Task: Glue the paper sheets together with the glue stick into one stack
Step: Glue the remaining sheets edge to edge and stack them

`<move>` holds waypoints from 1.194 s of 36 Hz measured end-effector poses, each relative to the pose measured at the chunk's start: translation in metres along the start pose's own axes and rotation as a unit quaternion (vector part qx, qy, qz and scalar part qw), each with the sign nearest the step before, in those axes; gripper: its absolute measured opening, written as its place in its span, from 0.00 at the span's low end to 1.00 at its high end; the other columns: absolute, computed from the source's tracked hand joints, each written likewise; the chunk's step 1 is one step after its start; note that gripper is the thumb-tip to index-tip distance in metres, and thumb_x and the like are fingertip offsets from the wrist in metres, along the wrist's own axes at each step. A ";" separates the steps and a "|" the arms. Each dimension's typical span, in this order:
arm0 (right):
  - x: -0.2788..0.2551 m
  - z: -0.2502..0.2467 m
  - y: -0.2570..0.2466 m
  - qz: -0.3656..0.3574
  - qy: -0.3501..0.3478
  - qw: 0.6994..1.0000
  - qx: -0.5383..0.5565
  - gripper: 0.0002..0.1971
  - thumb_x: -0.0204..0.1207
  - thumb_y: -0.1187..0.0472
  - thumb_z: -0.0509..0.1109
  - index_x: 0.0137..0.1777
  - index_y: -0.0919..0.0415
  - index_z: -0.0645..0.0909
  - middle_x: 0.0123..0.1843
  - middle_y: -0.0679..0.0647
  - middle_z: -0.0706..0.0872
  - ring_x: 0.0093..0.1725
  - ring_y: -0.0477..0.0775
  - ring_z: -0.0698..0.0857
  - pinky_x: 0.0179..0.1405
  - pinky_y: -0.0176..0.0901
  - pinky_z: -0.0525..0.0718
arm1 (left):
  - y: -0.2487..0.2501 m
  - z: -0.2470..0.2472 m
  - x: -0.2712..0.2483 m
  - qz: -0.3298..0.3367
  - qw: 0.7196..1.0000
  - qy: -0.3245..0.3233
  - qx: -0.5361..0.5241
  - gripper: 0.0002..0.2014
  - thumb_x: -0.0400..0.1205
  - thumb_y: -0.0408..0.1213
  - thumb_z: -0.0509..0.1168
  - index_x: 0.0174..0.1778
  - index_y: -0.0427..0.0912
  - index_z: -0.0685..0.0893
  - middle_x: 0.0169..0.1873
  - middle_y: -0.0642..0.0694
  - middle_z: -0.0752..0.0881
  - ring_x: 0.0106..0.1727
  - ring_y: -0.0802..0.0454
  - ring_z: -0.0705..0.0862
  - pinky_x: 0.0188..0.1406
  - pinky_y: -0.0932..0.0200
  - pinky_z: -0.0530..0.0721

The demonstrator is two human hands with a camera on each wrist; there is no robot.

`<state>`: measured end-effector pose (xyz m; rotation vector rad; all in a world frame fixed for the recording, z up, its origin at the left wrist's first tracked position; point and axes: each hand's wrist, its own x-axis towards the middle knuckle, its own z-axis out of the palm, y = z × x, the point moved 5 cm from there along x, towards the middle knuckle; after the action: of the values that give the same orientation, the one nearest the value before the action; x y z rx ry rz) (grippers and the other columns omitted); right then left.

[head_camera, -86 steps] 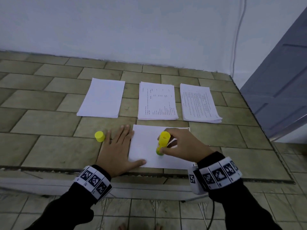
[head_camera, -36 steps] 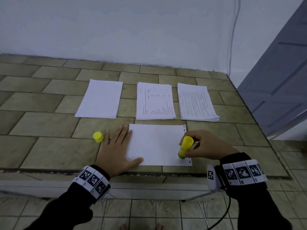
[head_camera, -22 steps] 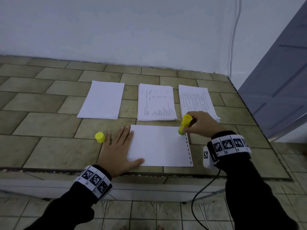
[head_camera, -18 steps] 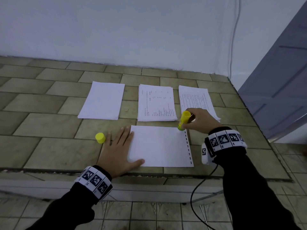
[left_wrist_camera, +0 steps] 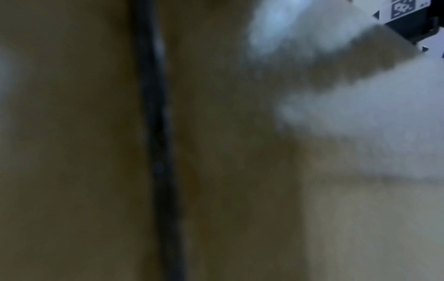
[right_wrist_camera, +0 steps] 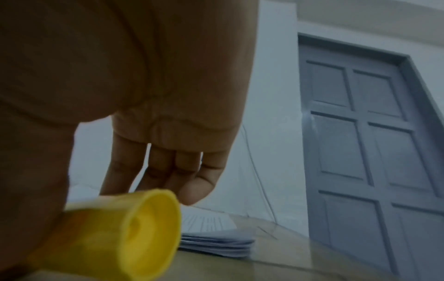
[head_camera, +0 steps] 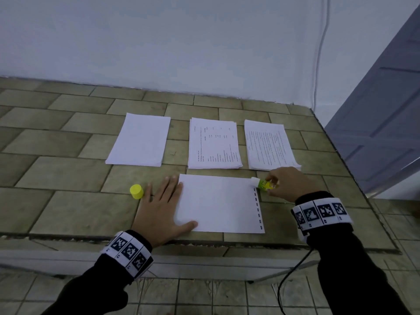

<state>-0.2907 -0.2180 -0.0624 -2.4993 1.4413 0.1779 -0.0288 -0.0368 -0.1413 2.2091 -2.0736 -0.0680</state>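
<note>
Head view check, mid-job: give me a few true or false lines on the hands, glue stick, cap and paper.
1. The right hand holds the glue stick at the near sheet's far right corner. True.
2. The left hand is lifted off the table. False: it lies flat, pressing that sheet's left edge.
3. The yellow cap is on the glue stick. False: it stands on the tiled table, left of the left hand.
4. Three paper piles lie beyond the sheet. True.
</note>
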 end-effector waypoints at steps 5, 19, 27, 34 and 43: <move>-0.009 -0.006 0.009 0.023 0.058 0.994 0.090 0.15 0.73 0.59 0.76 0.59 0.58 0.82 0.51 0.52 0.85 0.47 0.49 0.81 0.47 0.40 0.77 | -0.001 0.001 0.001 0.000 1.000 -0.006 0.006 0.55 0.73 0.80 0.38 0.83 0.37 0.65 0.84 0.40 0.59 0.84 0.43 0.60 0.76 0.26 0.62; -0.013 -0.006 0.062 0.211 0.138 0.941 0.227 0.18 0.71 0.64 0.75 0.56 0.65 0.72 0.47 0.60 0.78 0.45 0.57 0.77 0.39 0.45 0.72 | -0.001 0.000 0.000 0.007 1.000 0.006 0.012 0.49 0.75 0.73 0.49 0.81 0.35 0.68 0.82 0.38 0.64 0.82 0.40 0.66 0.73 0.25 0.67; -0.023 0.002 0.060 0.259 0.084 0.936 0.225 0.12 0.76 0.58 0.72 0.39 0.64 0.74 0.34 0.56 0.76 0.33 0.53 0.74 0.32 0.43 0.68 | -0.003 0.002 0.000 0.008 1.000 0.001 0.007 0.48 0.78 0.72 0.46 0.82 0.36 0.64 0.83 0.38 0.63 0.83 0.40 0.64 0.74 0.25 0.64; -0.037 0.018 0.014 0.209 -0.082 0.962 0.154 0.12 0.80 0.57 0.67 0.38 0.62 0.78 0.33 0.55 0.83 0.29 0.50 0.80 0.29 0.39 0.76 | -0.004 0.004 0.000 0.002 1.000 0.003 -0.007 0.49 0.80 0.73 0.36 0.84 0.36 0.60 0.84 0.40 0.60 0.84 0.42 0.60 0.78 0.30 0.54; 0.029 -0.006 -0.041 0.072 0.120 0.981 0.138 0.11 0.78 0.71 0.64 0.58 0.61 0.78 0.58 0.58 0.80 0.57 0.57 0.80 0.50 0.41 0.77 | -0.003 0.000 -0.001 0.000 1.000 -0.004 -0.027 0.47 0.81 0.72 0.36 0.84 0.37 0.61 0.84 0.40 0.61 0.84 0.43 0.61 0.77 0.27 0.62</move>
<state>-0.2407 -0.2239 -0.0566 -2.2503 1.6140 -0.2885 -0.0262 -0.0357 -0.1419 2.1820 -2.0499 -0.1302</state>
